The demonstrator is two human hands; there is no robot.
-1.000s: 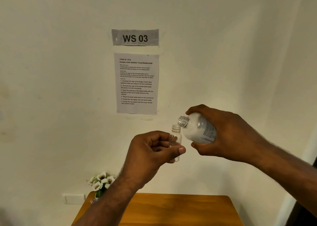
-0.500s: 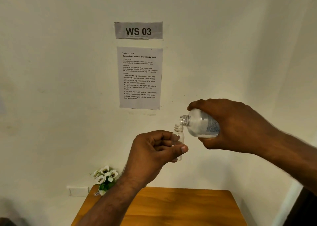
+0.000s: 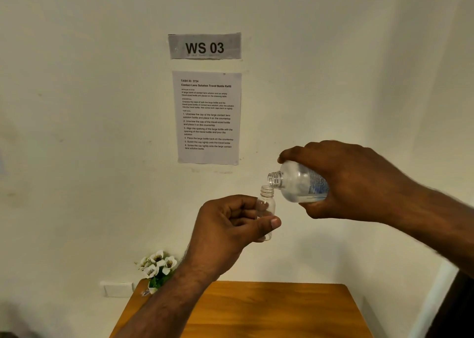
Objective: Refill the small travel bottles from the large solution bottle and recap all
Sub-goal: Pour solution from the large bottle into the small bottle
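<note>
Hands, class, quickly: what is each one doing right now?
Left hand: grips the small travel bottle, upright.
Right hand: grips the large solution bottle, tilted over it.

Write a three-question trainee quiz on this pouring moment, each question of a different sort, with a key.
1. True or false: the large solution bottle still wears its cap.
2. Which hand grips the small travel bottle? A) left hand B) right hand C) neither
3. Fill in: the large bottle's open neck sits just above the travel bottle's ____.

Key: 1. False, its threaded neck is bare. 2. A. 3. Mouth.
</note>
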